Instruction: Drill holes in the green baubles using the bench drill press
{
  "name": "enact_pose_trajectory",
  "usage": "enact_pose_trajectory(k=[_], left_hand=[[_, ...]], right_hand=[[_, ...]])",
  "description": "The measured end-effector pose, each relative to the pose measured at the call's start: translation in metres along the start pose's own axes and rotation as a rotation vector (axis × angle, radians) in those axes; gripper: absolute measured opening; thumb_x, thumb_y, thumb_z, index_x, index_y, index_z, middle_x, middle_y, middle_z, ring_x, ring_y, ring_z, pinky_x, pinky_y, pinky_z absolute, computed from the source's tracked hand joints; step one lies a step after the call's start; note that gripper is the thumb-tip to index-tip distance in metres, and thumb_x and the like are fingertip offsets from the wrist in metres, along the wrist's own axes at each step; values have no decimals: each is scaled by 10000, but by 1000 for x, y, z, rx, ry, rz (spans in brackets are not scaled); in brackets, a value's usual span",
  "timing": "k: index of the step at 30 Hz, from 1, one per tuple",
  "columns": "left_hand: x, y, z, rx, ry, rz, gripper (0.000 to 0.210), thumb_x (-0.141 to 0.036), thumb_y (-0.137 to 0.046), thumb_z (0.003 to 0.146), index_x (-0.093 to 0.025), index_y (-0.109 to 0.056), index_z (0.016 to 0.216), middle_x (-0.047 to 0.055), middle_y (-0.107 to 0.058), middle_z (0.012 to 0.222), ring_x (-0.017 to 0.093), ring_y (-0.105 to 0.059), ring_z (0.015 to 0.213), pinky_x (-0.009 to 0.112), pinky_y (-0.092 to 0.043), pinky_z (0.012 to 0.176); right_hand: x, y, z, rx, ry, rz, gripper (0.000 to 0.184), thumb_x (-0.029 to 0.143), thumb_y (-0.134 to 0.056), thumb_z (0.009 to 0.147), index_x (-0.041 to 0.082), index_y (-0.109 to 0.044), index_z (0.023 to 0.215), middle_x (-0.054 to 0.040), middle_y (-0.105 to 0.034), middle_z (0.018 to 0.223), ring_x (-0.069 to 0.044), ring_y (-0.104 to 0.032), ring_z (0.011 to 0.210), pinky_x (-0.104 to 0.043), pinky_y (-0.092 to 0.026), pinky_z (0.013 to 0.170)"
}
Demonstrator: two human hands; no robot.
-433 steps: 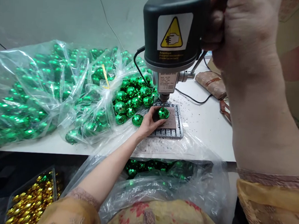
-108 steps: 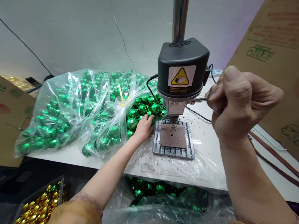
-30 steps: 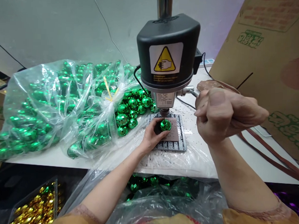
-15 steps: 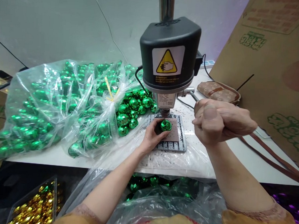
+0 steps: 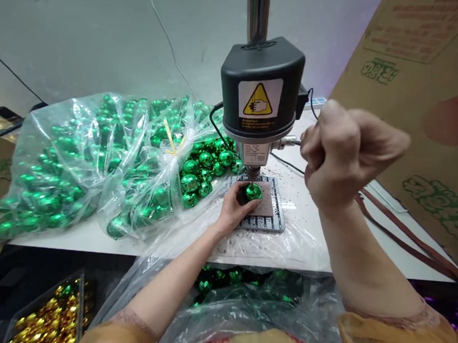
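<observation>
Between the thumb and fingers of my left hand [image 5: 234,207] is a shiny green faceted ball [image 5: 254,192], held on a brownish square pad [image 5: 264,206]. The pad lies on the slotted grey base [image 5: 274,222] of a black bench drill press [image 5: 260,96]. Its chuck [image 5: 253,172] is right above the ball, and the thin bit appears to reach the ball's top. My right hand [image 5: 343,152] is raised at the right, fingers wrapped round the drill's feed lever [image 5: 290,141], whose outer end is hidden in the fist.
A clear plastic bag [image 5: 71,168] full of green balls lies left of the drill, with loose balls [image 5: 204,170] at its mouth. Cardboard boxes [image 5: 425,151] lean at the right beside a brown strap [image 5: 402,237]. A bin [image 5: 48,310] of gold balls stands below the table.
My right hand has risen and turned on the lever, and the drill bit now shows at the ball's top. My left hand keeps the ball in the same place on the pad.
</observation>
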State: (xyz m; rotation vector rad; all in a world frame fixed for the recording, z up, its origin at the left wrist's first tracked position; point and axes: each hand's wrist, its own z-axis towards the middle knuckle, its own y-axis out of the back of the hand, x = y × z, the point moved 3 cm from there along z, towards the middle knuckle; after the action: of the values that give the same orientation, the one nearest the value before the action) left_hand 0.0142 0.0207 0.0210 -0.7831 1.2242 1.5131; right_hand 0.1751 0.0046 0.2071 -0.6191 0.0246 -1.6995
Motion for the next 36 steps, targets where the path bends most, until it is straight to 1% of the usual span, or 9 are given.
enact_pose_trajectory(k=[3, 5, 10, 12, 18, 22, 27, 32, 36], left_hand=[[-14, 13, -13, -81, -20, 107, 414, -297, -799, 761, -192, -615, 1116, 70, -687, 1091, 240, -650, 1037, 394, -514, 933], [-28, 28, -33, -12, -42, 191, 389, -307, -795, 755, -196, -616, 1082, 61, -686, 1054, 234, -647, 1003, 380, -510, 904], [-58, 65, -104, 613, -166, 465, 469, -493, -827, 722, -207, -637, 1041, 48, -665, 951, 233, -629, 875, 338, -505, 753], [-62, 80, -118, 708, -203, 531, 471, -545, -792, 766, -205, -643, 1057, 50, -660, 940, 227, -631, 860, 317, -503, 723], [-40, 126, -59, 189, -329, 974, 291, -161, -550, 963, -239, -626, 1233, 129, -643, 1206, 289, -593, 1140, 440, -492, 964], [-16, 142, -5, 112, -223, 1228, 447, -13, -605, 840, -225, -645, 1232, 167, -606, 1278, 378, -551, 1212, 510, -470, 976], [-23, 133, 14, 34, -165, 856, 370, -162, -766, 776, -212, -624, 1114, 92, -624, 1083, 288, -614, 1047, 437, -514, 948], [-18, 73, 3, 9, 52, -63, 485, -434, -720, 861, -218, -536, 1255, 69, -670, 1128, 203, -654, 1020, 349, -544, 905], [5, 34, 0, 17, 153, -320, 559, -528, -722, 848, -211, -565, 1280, 90, -689, 1206, 223, -649, 1123, 381, -506, 1017]], right_hand=[[3, -10, 17, 54, -80, 35, 427, 150, -565, 914, 154, -507, 491, 78, -374, 414, 13, -311, 388, -196, -230, 435], [2, -11, 22, 72, -103, 35, 430, 146, -556, 917, 149, -499, 491, 81, -367, 415, 20, -309, 385, -189, -209, 429], [2, -8, 19, 59, -80, 46, 410, 132, -574, 903, 145, -517, 498, 78, -346, 400, 8, -336, 368, -210, -190, 402], [1, -8, 17, 34, -83, 32, 420, 135, -571, 905, 145, -509, 489, 74, -366, 402, 7, -351, 372, -214, -193, 405], [-2, -8, 15, -19, -52, 56, 409, 146, -591, 876, 142, -531, 472, 67, -380, 392, -5, -337, 354, -228, -198, 403], [-2, -8, 15, -34, -47, 36, 407, 156, -594, 864, 155, -529, 462, 73, -368, 379, -11, -318, 336, -239, -189, 392], [0, -8, 14, -22, -56, 69, 383, 121, -593, 856, 168, -534, 480, 79, -371, 382, -24, -312, 336, -250, -176, 382], [2, -8, 13, -3, -66, 70, 403, 115, -581, 881, 163, -504, 488, 82, -380, 399, -3, -313, 359, -216, -207, 403], [1, -7, 13, 17, -65, 56, 415, 191, -611, 898, 174, -495, 499, 74, -369, 418, -11, -325, 386, -228, -216, 422]])
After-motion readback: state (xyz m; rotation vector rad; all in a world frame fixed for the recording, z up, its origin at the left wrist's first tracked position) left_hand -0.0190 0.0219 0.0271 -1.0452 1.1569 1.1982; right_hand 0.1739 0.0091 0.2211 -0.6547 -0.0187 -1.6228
